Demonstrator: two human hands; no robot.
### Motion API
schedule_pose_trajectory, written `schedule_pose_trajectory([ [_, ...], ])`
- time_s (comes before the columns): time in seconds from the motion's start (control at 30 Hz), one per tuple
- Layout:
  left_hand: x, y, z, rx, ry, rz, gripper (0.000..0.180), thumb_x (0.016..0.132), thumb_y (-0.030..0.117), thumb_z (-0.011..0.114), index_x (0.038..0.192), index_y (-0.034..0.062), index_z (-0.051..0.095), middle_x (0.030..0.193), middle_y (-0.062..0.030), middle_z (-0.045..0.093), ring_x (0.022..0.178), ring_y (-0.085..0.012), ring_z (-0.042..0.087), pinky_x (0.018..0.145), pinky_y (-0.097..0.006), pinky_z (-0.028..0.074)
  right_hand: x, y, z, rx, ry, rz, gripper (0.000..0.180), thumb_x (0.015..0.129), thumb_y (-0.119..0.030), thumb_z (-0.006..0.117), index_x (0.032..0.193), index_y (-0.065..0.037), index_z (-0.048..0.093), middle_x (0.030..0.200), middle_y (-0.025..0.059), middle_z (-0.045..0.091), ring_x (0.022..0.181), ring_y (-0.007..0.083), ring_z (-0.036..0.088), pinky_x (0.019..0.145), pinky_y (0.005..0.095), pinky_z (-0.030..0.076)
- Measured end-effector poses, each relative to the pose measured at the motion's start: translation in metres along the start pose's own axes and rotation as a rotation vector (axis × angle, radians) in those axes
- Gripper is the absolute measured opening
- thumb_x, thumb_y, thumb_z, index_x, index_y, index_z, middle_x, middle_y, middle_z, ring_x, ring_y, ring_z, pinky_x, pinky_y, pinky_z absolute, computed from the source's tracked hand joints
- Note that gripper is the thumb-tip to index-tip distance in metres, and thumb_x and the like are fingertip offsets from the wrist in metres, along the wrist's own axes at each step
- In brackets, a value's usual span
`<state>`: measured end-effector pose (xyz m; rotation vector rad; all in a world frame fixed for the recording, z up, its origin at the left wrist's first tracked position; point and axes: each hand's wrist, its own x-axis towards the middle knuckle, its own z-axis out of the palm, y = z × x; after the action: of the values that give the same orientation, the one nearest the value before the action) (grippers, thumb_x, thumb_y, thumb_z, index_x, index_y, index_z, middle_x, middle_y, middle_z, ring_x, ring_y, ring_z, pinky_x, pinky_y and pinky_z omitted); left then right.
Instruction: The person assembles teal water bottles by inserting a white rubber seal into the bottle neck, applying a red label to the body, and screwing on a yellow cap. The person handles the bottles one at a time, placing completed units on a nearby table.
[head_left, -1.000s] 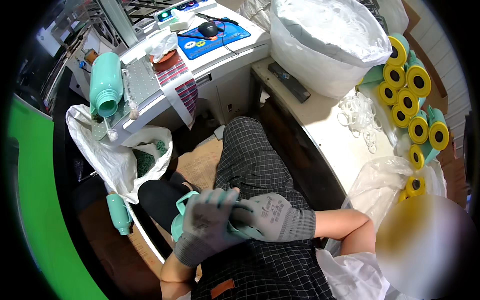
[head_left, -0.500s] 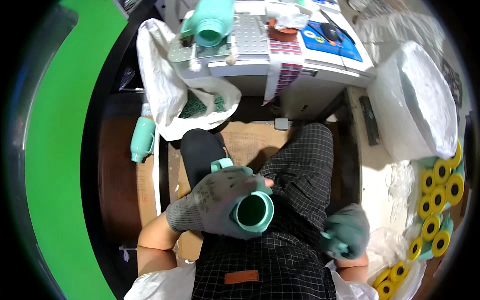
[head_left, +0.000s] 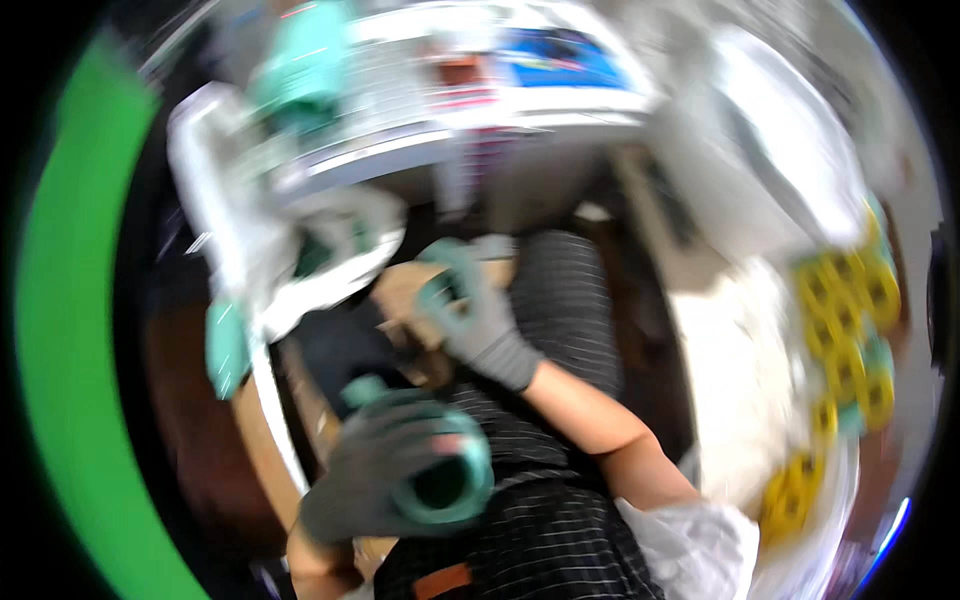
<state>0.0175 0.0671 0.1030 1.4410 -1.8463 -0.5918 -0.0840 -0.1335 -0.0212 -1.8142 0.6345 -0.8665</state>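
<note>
The picture is blurred by motion. The left hand [head_left: 385, 470], in a grey knit glove, has its grip closed around a teal plastic spool with a hollow core [head_left: 440, 485], held low above the lap in black checked trousers [head_left: 570, 300]. The gloved right hand [head_left: 470, 310] reaches forward past the knees, fingers curled; whether it holds anything cannot be told. Yellow-capped rolls [head_left: 845, 310] lie stacked along the right edge of the white table [head_left: 720, 300].

Grey knit gloves on left hand [head_left: 385, 470] and right hand [head_left: 475, 315], short white sleeve, black checked apron
</note>
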Motion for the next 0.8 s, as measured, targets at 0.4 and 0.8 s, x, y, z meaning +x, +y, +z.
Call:
schedule_pose_trajectory([
  [0.4, 0.074, -0.024, 0.069, -0.203, -0.023, -0.091, 0.082, 0.057, 0.005, 0.086, 0.134, 0.0032, 0.057, 0.121, -0.0126, 0.068, 0.106, -0.0206, 0.067, 0.094, -0.034, 0.055, -0.168, 0.065, -0.313, -0.542, 0.894, 0.322, 0.017, 0.096, -0.011, 0.07, 0.11, -0.002, 0.07, 0.112, 0.0168, 0.071, 0.089, 0.0255, 0.072, 0.081, 0.0342, 0.057],
  [0.8, 0.099, -0.022, 0.109, 0.224, 0.032, -0.049, 0.104, 0.06, 0.05, 0.091, 0.139, -0.0037, 0.049, 0.122, -0.0208, 0.056, 0.114, -0.0397, 0.056, 0.101, -0.051, 0.045, -0.094, 0.079, -0.33, -0.266, 0.829, 0.491, 0.027, 0.097, -0.021, 0.064, 0.117, -0.005, 0.059, 0.097, 0.0185, 0.07, 0.08, 0.0324, 0.072, 0.073, 0.0419, 0.058],
])
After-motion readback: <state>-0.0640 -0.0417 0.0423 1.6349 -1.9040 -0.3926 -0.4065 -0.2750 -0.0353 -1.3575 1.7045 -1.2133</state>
